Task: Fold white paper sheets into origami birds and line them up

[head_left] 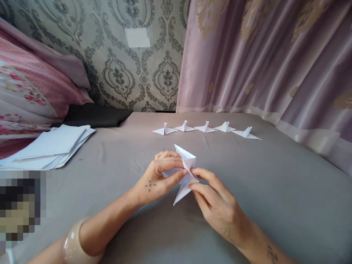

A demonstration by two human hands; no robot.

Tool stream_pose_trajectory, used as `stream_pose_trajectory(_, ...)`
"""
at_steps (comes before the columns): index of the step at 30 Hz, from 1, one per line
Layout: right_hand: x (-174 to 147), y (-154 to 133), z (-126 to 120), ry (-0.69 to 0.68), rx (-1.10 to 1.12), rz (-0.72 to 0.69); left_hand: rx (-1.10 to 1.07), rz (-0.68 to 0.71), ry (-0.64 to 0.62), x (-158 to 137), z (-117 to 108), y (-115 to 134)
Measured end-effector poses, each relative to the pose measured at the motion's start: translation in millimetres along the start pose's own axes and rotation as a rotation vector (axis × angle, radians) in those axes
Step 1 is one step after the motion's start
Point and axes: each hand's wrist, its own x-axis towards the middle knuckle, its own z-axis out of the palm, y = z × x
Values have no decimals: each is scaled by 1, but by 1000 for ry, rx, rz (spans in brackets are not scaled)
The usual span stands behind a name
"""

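Observation:
A partly folded white origami paper (189, 160) is held between both hands above the grey cloth, its pointed flaps spread up and down. My left hand (162, 172) grips it from the left, with the thumb pressed on the near face and the fingers behind the upper flap. On the other side, my right hand (216, 194) pinches the paper's right edge between thumb and fingertips. Part of the paper is hidden behind the left fingers. Beyond the hands, several finished-looking white origami birds (205, 127) stand in a row.
A stack of white paper sheets (55, 145) lies at the left, near a folded black cloth (93, 114). Grey cloth (275, 190) covers the surface. Pink curtains (247, 55) hang at the right, and a patterned wall (118, 73) stands behind. A pixelated patch hides the lower left corner.

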Motion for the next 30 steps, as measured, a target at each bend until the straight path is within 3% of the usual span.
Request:
stream_pose_trajectory(6,2,0,0,58,86,79,35,66,-8,0,-2,6)
stream_pose_trajectory(10,4,3,-1,151,147,207,30,110,2,1,-11,14)
stream_pose_trajectory(12,6,4,-3,245,190,338,-19,91,144,2,-15,15)
stream_pose_trajectory(15,9,7,-6,386,286,570,-86,-27,465,3,-15,9)
stream_pose_trajectory(17,11,9,-8,438,343,681,-129,-119,579,3,-10,2)
stream_pose_trajectory(19,12,11,-8,475,376,746,-184,-199,567,1,-2,-3)
stream_pose_trajectory(24,11,16,-4,561,441,816,-376,-293,362,-3,18,0)
stream_pose_trajectory(30,6,9,2,502,481,817,-644,-427,317,-1,23,-9)
